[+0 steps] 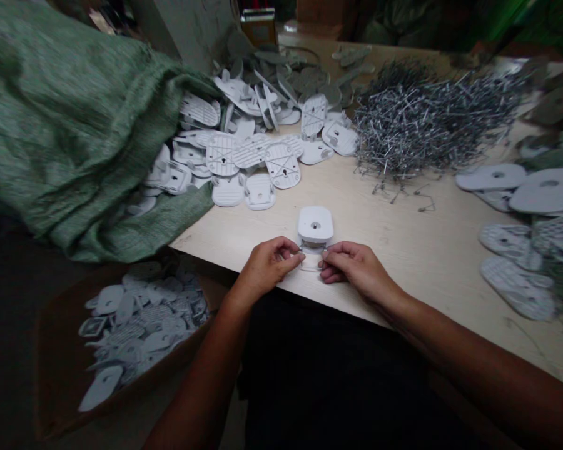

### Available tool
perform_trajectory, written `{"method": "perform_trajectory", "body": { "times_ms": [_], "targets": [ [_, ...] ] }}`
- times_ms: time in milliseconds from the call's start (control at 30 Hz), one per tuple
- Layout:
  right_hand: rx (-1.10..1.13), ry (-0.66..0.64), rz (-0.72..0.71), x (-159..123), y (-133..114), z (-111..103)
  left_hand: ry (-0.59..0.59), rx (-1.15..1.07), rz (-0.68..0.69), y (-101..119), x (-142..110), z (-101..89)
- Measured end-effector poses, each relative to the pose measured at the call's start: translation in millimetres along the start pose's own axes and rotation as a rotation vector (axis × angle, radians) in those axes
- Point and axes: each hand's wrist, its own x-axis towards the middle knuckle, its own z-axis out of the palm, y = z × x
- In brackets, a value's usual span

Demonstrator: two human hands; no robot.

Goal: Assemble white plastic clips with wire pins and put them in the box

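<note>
My left hand [263, 267] and my right hand [356, 267] each pinch thin metal wire [302, 262] at the lower edge of the white plastic piece [315, 234], on the surface [385, 231] near the frame's centre.

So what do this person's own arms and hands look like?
Both the left hand and right hand are ungloved. The left forearm and right forearm show no sleeves, and no watch or bracelet is visible at either wrist.

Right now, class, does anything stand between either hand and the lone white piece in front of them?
Only the thin wire that the left hand and right hand pinch at the near side of the white piece; nothing else visible.
</note>
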Motion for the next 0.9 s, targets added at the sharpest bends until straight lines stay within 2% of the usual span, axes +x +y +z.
{"method": "perform_trajectory", "body": {
  "times_ms": [167, 267, 433, 633, 700, 800, 900],
  "targets": [
    [0.074, 0.081, -0.008, 2.4, -4.0, 7.8, 0.059, 0.066, 0.103, 1.9, 13.5, -9.7],
    [0.11, 0.102, -0.005, 3.3, -7.5, 12.1, -0.009, 0.085, 0.161, 11.5, 21.6, -16.0],
    [0.212, 0.051, 0.015, 2.7, -10.5, 9.8, -0.163, 0.09, 0.283, 22.7, 31.4, -22.0],
    [0.35, 0.037, 0.042, 3.7, -15.9, 1.6, -0.18, 0.13, 0.355, 15.7, 37.2, -22.4],
    [0.345, 0.066, 0.045, 5.0, -17.7, 0.1, -0.152, 0.128, 0.373, 10.4, 39.9, -18.0],
    [0.288, 0.083, 0.025, 6.6, -18.9, -6.1, 0.002, 0.118, 0.433, 0.5, 45.9, -6.6],
    [0.125, 0.051, -0.097, 9.1, -20.1, -20.2, 0.108, 0.087, 0.477, -8.9, 52.2, 2.5]
  ]
}}
